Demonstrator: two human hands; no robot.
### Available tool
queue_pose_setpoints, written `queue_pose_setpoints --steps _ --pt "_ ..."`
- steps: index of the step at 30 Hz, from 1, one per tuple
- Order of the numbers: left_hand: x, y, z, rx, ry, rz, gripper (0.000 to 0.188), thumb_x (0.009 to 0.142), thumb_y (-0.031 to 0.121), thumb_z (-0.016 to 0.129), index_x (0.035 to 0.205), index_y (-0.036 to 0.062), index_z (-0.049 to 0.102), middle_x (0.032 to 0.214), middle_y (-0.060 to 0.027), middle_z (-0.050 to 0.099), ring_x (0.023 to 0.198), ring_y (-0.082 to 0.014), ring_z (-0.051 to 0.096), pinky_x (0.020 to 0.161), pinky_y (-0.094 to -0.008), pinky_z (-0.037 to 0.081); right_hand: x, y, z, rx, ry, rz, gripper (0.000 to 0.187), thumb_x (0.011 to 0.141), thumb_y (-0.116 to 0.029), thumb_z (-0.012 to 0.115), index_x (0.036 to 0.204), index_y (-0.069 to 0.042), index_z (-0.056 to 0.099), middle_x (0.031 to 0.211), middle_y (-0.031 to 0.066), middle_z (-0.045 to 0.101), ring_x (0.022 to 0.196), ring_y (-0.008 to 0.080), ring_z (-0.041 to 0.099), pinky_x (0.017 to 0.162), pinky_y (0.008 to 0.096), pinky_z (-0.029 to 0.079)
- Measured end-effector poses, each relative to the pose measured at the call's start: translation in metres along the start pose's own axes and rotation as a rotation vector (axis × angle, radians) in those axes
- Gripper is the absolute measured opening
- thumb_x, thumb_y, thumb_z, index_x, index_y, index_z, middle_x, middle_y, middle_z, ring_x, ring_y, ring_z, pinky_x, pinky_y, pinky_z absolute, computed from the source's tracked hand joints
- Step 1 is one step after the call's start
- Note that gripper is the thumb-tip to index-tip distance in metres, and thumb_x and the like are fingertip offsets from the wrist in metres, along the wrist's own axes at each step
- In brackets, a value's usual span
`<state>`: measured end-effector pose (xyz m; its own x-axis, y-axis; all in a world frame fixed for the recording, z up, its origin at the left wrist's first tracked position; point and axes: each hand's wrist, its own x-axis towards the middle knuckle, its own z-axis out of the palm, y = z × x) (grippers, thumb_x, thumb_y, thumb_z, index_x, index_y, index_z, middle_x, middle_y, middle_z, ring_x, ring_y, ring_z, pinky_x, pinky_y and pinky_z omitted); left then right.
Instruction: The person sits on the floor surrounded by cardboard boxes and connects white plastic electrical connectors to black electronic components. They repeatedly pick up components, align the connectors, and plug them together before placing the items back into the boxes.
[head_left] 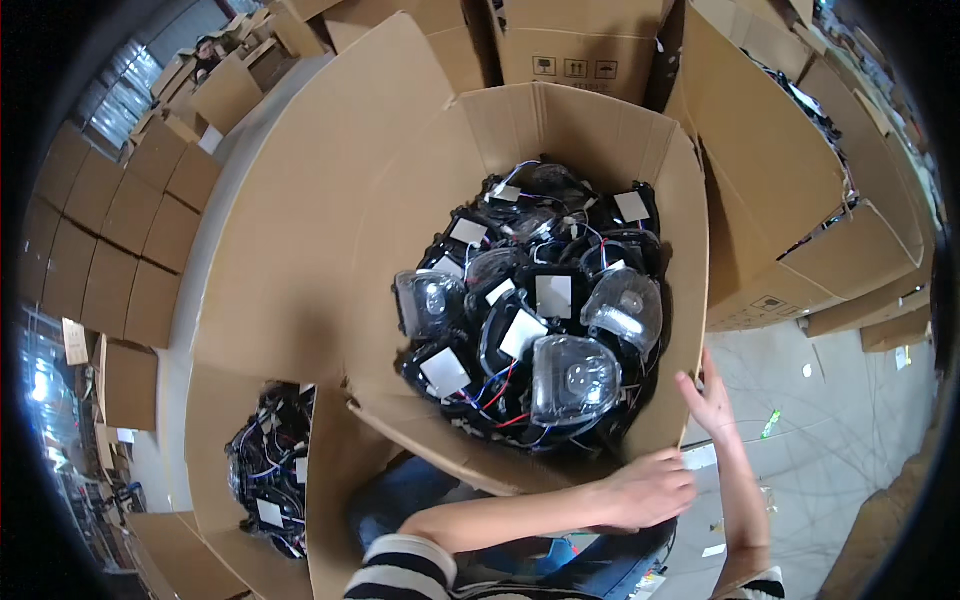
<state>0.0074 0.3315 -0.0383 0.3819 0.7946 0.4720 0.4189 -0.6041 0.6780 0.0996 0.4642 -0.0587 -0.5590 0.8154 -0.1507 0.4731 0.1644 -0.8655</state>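
A large open cardboard box (545, 110) in front of me holds a heap of black vehicle headlights with clear lenses, wires and white labels. One clear-lensed headlight (576, 380) lies on top at the near side. My left hand (645, 490) reaches across to the box's near right corner. Its fingers are curled closed, and what they hold is hidden. Just beyond it, my right hand (710, 405) rests at the outer side of the right wall. Its thumb touches the rim and its fingers are stretched apart. Both sleeves are black-and-white striped.
Another box section with more headlights (270, 470) stands at the lower left. An open box (770, 150) is close on the right. Stacked cartons (110, 215) line the left. Scraps lie on the grey floor (810, 430). A person (206, 55) is far off among boxes.
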Motion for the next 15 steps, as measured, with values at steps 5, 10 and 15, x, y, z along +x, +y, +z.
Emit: queue_pose_setpoints --steps 5,10,15 --pt "-0.128 0.028 -0.116 0.199 0.528 -0.626 0.028 0.067 0.014 0.063 0.093 0.0045 0.056 0.087 -0.0067 0.056 0.08 -0.0213 0.057 0.07 -0.0332 0.045 -0.045 0.01 -0.002 -0.437 -0.008 0.189 0.045 0.073 -0.024 0.052 0.109 0.003 0.044 0.085 0.0267 0.056 0.084 0.0388 0.054 0.073 0.0399 0.044" --pt "-0.247 -0.028 -0.163 0.515 1.44 -0.733 0.04 0.075 0.01 0.058 0.108 -0.0043 0.041 0.104 -0.0125 0.049 0.097 -0.0243 0.047 0.086 -0.0327 0.036 -0.043 0.025 -0.01 -0.639 0.146 0.157 0.028 0.071 -0.022 0.052 0.08 0.004 0.056 0.075 0.0281 0.054 0.077 0.0404 0.054 0.067 0.0428 0.044" --pt "-0.256 -0.077 -0.193 0.25 1.11 -1.256 0.033 0.076 0.026 0.055 0.09 -0.0044 0.055 0.072 -0.0194 0.058 0.073 -0.0321 0.058 0.067 -0.0377 0.043 -0.025 0.04 -0.018 -0.671 0.258 0.13 0.028 0.069 -0.023 0.054 0.074 0.004 0.057 0.074 0.0267 0.054 0.072 0.0411 0.054 0.062 0.0438 0.043"
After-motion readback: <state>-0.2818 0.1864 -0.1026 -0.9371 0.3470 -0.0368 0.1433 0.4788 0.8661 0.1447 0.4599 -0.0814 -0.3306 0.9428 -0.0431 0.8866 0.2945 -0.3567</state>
